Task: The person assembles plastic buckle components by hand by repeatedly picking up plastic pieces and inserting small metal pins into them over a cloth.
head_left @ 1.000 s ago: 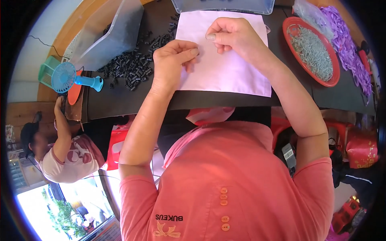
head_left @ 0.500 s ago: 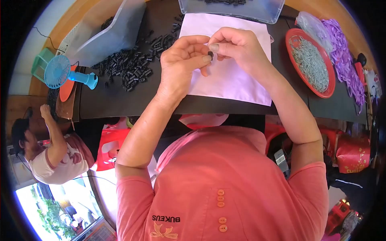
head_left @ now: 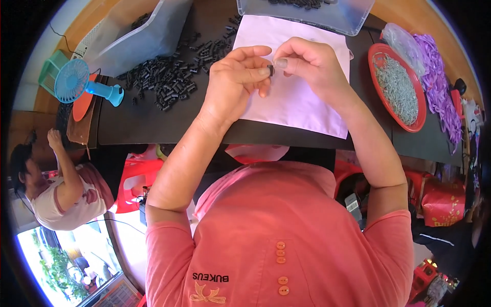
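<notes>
Small piecework assembly bench, home-workshop type. Dark table (head_left: 153, 128) carries loose black parts (head_left: 169, 82) heaped toward its far left corner, clear plastic bins (head_left: 307, 13) along the far edge, a red tray of metal bits (head_left: 396, 87) and purple ribbons (head_left: 442, 92) at the right edge. Handheld blue fan (head_left: 76, 84) at the left edge. Another person (head_left: 61, 189) sits beside the table's left side.

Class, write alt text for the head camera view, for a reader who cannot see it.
A person's left hand and right hand pinch one small black plastic piece between their fingertips above a white paper sheet on a dark table. Loose black plastic pieces lie to the left, a red round tray of metal parts to the right.
</notes>
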